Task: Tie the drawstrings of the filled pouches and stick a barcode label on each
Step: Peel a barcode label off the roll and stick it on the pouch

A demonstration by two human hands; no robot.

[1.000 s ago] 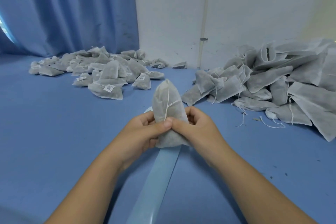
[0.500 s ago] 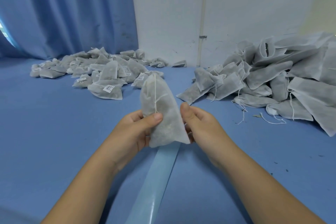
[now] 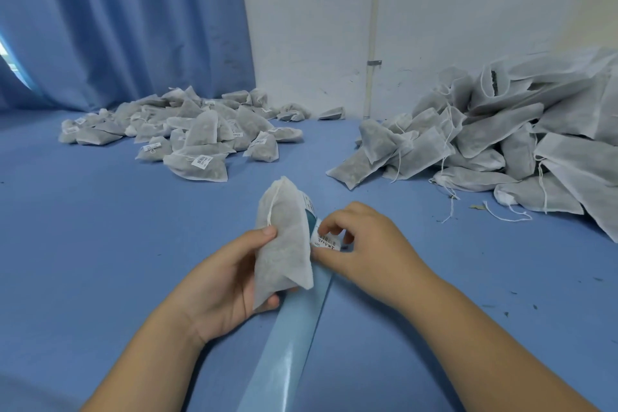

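Note:
My left hand (image 3: 230, 273) grips a filled white mesh pouch (image 3: 282, 237), held upright with its gathered, tied top pointing away and its drawstring running down the front. Just to its right, my right hand (image 3: 363, 244) pinches a white barcode label (image 3: 327, 241) with its fingertips, at the far end of a glossy light-blue backing strip (image 3: 287, 344) that lies on the blue table (image 3: 100, 244). The label sits beside the pouch's right edge.
A pile of tied pouches with barcode labels (image 3: 197, 134) lies at the back left. A larger heap of untied pouches with loose strings (image 3: 495, 140) fills the back right. Blue curtain and white wall stand behind. Small crumbs dot the table at right.
My right hand let go of the pouch and moved down right to pinch a barcode label on the backing strip. My left hand alone now holds the pouch, shifted slightly left.

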